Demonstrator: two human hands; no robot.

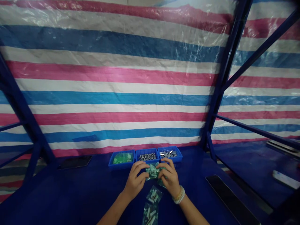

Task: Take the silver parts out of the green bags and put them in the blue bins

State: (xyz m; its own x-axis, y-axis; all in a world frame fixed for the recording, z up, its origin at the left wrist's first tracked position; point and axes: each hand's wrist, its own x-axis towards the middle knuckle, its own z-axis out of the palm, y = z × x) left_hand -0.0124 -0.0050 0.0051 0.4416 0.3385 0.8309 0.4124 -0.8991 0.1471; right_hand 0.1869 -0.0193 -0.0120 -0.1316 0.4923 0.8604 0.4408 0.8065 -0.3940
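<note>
Between my two hands is a small clear plastic bag (152, 171) with small parts inside, in front of the blue bins. My left hand (136, 180) pinches its left side. On its right side, the fingers of my right hand (169, 177) grip it; a pale beaded bracelet circles that wrist. Part of another bag (161, 182) shows under my right hand. Nearer to me lie a bag of small pale pieces (154, 195) and a further bag (150, 213) of longer pieces.
Three blue bins hold green packets (122, 158), small metal parts (147, 156) and metal pins (168, 153). A dark phone (75, 162) lies left, another dark slab (231, 198) right. Blue posts (220, 84) stand before a striped sheet (117, 75).
</note>
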